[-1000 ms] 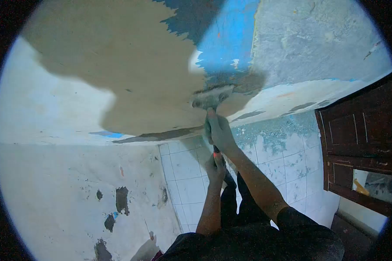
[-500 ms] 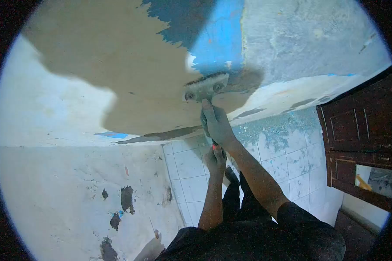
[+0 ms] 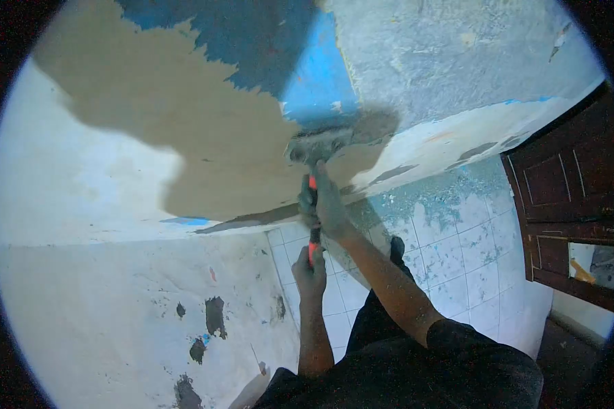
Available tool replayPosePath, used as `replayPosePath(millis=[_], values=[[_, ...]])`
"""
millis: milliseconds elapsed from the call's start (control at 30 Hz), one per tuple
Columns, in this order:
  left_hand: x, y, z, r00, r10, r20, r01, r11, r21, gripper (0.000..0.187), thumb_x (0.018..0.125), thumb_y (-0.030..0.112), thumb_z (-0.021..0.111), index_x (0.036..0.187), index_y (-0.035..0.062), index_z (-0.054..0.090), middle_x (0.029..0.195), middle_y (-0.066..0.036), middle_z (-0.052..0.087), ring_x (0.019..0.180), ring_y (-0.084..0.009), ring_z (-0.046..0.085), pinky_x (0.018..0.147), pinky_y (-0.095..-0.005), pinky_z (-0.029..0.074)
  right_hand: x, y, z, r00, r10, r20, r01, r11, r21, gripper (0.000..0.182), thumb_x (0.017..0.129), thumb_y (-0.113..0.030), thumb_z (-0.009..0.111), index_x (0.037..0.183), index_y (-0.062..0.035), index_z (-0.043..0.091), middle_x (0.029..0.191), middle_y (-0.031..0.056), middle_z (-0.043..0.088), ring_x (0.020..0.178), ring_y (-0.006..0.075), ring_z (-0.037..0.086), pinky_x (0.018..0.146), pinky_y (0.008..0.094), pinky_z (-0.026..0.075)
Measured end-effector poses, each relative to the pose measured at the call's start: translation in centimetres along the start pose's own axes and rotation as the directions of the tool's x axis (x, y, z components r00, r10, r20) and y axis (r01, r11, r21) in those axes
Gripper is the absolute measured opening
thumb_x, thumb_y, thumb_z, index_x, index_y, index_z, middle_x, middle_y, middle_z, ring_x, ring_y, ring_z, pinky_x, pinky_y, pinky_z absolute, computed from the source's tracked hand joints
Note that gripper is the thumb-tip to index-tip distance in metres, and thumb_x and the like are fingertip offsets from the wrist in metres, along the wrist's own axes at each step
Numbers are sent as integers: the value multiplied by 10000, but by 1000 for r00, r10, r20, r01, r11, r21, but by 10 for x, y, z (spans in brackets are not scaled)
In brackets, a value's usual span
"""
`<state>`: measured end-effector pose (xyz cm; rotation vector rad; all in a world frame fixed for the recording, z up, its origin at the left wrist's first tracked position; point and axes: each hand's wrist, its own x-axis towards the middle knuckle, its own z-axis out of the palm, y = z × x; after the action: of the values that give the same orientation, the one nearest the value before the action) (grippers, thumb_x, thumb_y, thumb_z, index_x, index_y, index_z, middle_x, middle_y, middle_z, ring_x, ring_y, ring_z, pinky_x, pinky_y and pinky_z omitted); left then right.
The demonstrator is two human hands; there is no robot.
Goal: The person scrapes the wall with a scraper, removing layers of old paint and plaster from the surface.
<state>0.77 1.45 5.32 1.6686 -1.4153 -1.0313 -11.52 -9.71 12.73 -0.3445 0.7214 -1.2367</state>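
Note:
A wide scraper (image 3: 320, 144) lies with its blade against the wall, at the lower end of a bright blue patch (image 3: 320, 78). Its handle, red and black, points down toward my body. Wrapped round the upper handle, close under the blade, is my right hand (image 3: 326, 204). Lower down, my left hand (image 3: 310, 270) grips the handle's end. Both hands look coated with grey dust or paste. A smooth beige-grey layer (image 3: 232, 143) covers the wall left of the blade, and a rougher grey surface (image 3: 443, 61) lies to the right.
Below the wall is a white tiled floor (image 3: 450, 252) with grey splatter. A dark wooden cabinet (image 3: 559, 184) stands at the right. The lower-left wall (image 3: 150, 293) has dark patches. My feet and dark-clothed legs show beneath my arms.
The view has shifted, showing more of the blue area. My left hand is lower on the handle, apart from my right hand, and more red handle shows. One foot has moved right.

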Motion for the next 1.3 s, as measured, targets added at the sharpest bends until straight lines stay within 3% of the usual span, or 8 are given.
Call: replayPosePath(millis=[133, 167, 333, 400, 733, 1067, 1267, 1300], values=[[-14, 24, -28, 998, 59, -38, -58, 997, 43, 333, 892, 206, 483, 1148, -1, 532, 641, -35, 540, 568, -72, 466, 522, -238, 397, -2, 10, 7, 990, 126, 67, -136, 975, 173, 567, 843, -671, 285, 613, -157, 351, 420, -44, 234, 316, 81, 198, 303, 238, 163], [-13, 43, -38, 999, -49, 15, 48, 996, 71, 381, 888, 182, 482, 1221, -2, 484, 678, -44, 550, 596, -71, 477, 540, -231, 403, -4, 6, 11, 986, 130, 100, -153, 951, 269, 569, 837, -677, 287, 610, -158, 347, 422, -42, 237, 316, 80, 198, 303, 236, 161], [-17, 69, -68, 992, 99, 79, -112, 978, 175, 434, 884, 183, 486, 1278, 10, 432, 675, -24, 541, 556, -72, 473, 514, -223, 400, -14, -7, 25, 975, 125, 182, -196, 869, 454, 572, 826, -685, 287, 622, -153, 342, 432, -41, 223, 316, 78, 185, 304, 234, 155], [-29, 84, -79, 987, -95, 129, 92, 995, 29, 452, 885, 190, 491, 1296, 19, 414, 655, -14, 523, 516, -66, 464, 475, -223, 392, -17, -4, 26, 969, 83, 232, -185, 868, 461, 577, 829, -679, 289, 604, -150, 337, 429, -42, 207, 312, 83, 177, 300, 237, 151], [-16, 127, -123, 923, -198, 329, 200, 979, 30, 494, 906, 252, 482, 1334, 38, 361, 606, -11, 509, 468, -50, 426, 404, -211, 350, -21, -6, 52, 967, 99, 234, -222, 777, 589, 574, 825, -681, 303, 601, -154, 346, 411, -35, 224, 310, 92, 189, 308, 248, 171], [15, 131, -140, 908, 164, 385, -307, 886, 347, 408, 866, 96, 516, 1270, 60, 464, 509, -61, 469, 460, -86, 444, 448, -250, 368, 0, 12, 51, 962, -179, 206, -37, 663, 748, 594, 839, -677, 265, 609, -138, 361, 389, -31, 240, 269, 84, 182, 254, 250, 186], [15, 135, -142, 897, 243, 369, -358, 889, 286, 402, 869, 66, 511, 1268, 47, 463, 511, -74, 466, 452, -108, 472, 442, -256, 381, -8, 6, 66, 960, -204, 190, 17, 722, 691, 566, 858, -653, 265, 592, -159, 345, 399, -49, 250, 274, 79, 202, 249, 234, 189], [19, 137, -140, 893, 199, 403, -337, 890, 308, 401, 872, 74, 507, 1269, 41, 458, 548, -82, 488, 485, -94, 462, 461, -248, 383, -8, 3, 65, 990, -118, 72, 38, 735, 677, 574, 851, -667, 256, 587, -165, 343, 401, -55, 245, 279, 75, 198, 253, 227, 191]])
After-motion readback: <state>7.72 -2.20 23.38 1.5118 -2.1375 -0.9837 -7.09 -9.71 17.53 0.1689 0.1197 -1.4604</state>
